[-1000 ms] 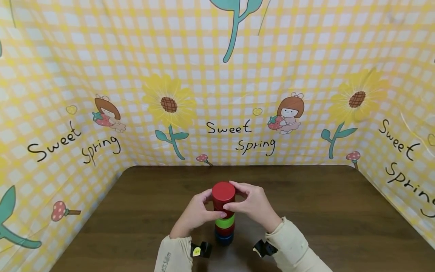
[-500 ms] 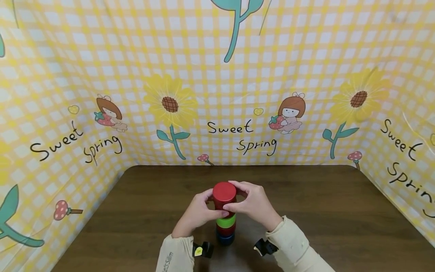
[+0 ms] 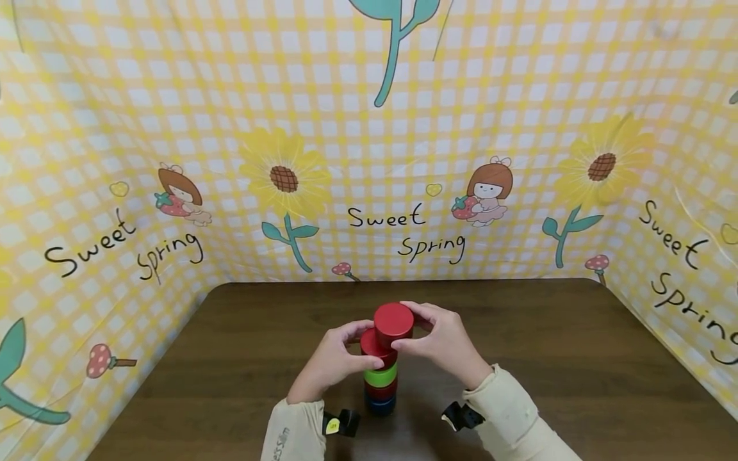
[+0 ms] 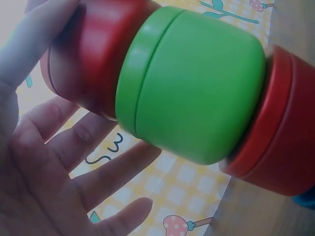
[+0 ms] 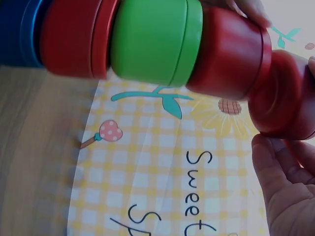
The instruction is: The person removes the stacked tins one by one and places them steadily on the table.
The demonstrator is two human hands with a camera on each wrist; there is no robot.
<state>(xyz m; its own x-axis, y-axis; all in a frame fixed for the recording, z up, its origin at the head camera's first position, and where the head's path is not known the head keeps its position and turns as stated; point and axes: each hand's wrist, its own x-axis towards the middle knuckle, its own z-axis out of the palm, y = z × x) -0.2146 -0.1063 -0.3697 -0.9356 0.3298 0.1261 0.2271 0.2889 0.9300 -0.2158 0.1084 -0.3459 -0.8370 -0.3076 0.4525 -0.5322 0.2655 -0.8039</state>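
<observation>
- The right hand [image 3: 446,342] has its fingers [image 3: 428,316] curled round the top red cylinder [image 3: 394,323], thumb on the near side and fingertips over the far side, so this block is pinched across its width
- That red block sits lifted and shifted to the right of the stack's axis; the right wrist view shows it [image 5: 285,96] off line and tilted against the red block below [image 5: 229,54], only overlapping its edge
- The left hand [image 3: 331,362] steadies the second red cylinder [image 3: 376,349] with its thumb tip pressed to the side; in the left wrist view its fingers [image 4: 93,162] are spread almost straight beside the stack, so it braces more than grips
- Below the hands the stack [image 3: 380,384] stands upright on the tabletop [image 3: 576,358], its long axis vertical: second red, then green [image 3: 381,376], another red [image 3: 382,390] and blue [image 3: 380,404] at the base
- The right hand is the nearer one to the top block, which lies directly between its thumb and fingers, up and right of the column's centre
- Against the earlier frames: the top red cylinder sat square on the column with both hands closed in round it; now it has come off centre to the right and slightly up with the right hand, while the left hand stays low on the block beneath
</observation>
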